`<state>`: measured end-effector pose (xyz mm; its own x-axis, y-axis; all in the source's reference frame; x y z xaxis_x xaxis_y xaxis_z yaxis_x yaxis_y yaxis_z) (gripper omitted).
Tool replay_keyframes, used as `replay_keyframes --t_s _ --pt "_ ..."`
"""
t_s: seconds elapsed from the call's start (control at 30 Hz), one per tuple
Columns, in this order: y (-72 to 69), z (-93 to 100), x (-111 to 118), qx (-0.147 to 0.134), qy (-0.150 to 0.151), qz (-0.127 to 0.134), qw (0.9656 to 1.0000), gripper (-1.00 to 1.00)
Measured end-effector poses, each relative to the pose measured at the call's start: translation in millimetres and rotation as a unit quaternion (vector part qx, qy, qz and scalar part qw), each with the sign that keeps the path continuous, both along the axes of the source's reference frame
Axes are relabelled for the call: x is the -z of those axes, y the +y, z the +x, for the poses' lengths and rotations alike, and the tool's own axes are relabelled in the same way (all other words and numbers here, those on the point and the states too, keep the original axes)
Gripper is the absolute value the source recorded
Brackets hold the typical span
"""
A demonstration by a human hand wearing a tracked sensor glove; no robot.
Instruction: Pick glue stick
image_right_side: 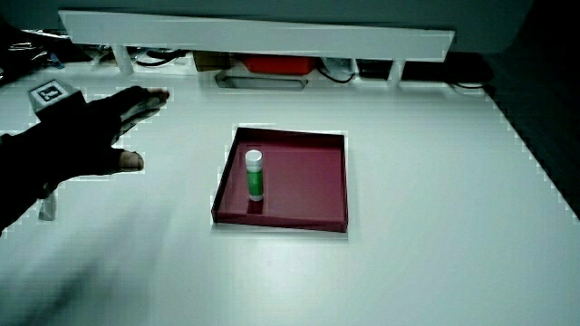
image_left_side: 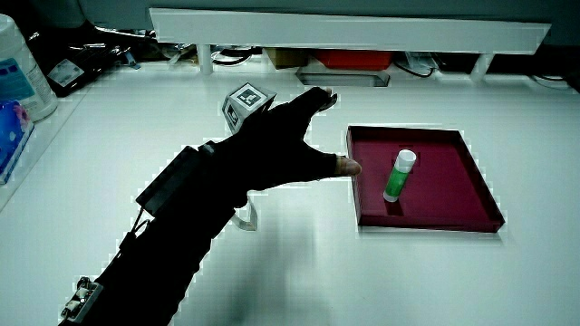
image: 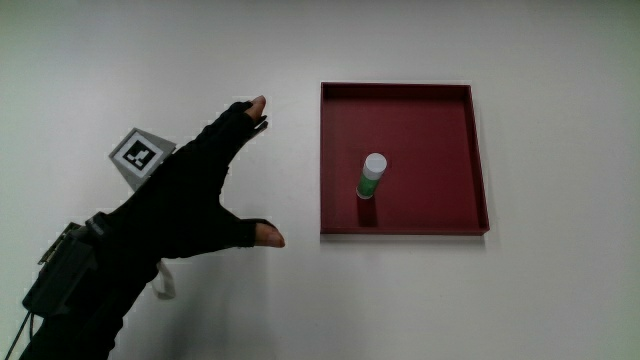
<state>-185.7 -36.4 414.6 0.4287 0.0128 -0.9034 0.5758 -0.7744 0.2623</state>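
Note:
A green glue stick [image: 371,177] with a white cap stands upright in a shallow dark red tray [image: 445,110]; both side views show the glue stick [image_left_side: 399,175] [image_right_side: 255,175] and the tray [image_left_side: 453,213] [image_right_side: 317,167] too. The hand [image: 205,185] in its black glove hovers over the bare table beside the tray, fingers spread and holding nothing. Its thumb tip lies close to the tray's edge in a side view [image_left_side: 347,166]. The hand [image_left_side: 285,145] [image_right_side: 86,136] carries a patterned cube [image: 140,155] on its back.
A low white partition [image_left_side: 353,32] runs along the table's edge farthest from the person, with cables and boxes under it. A white bottle [image_left_side: 23,68] stands at the table's edge beside the forearm.

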Motion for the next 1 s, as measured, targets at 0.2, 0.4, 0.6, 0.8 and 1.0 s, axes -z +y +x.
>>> replay_keyframes --t_s 0.2,0.4,0.6,0.8,1.0 --pt "-0.6 14.3 -9.0 0.003 -0.016 -0.033 0.9993 0.0" --pt "-1.8 33.6 -21.3 0.005 -0.003 -0.061 0.9981 0.0" --pt "-6.4 49.9 -35.9 0.001 0.014 -0.057 0.9983 0.0" --pt "-9.0 67.4 -54.5 0.009 0.032 -0.079 0.9963 0.0" --pt "-10.4 85.3 -72.7 0.007 0.032 -0.084 0.9959 0.0"
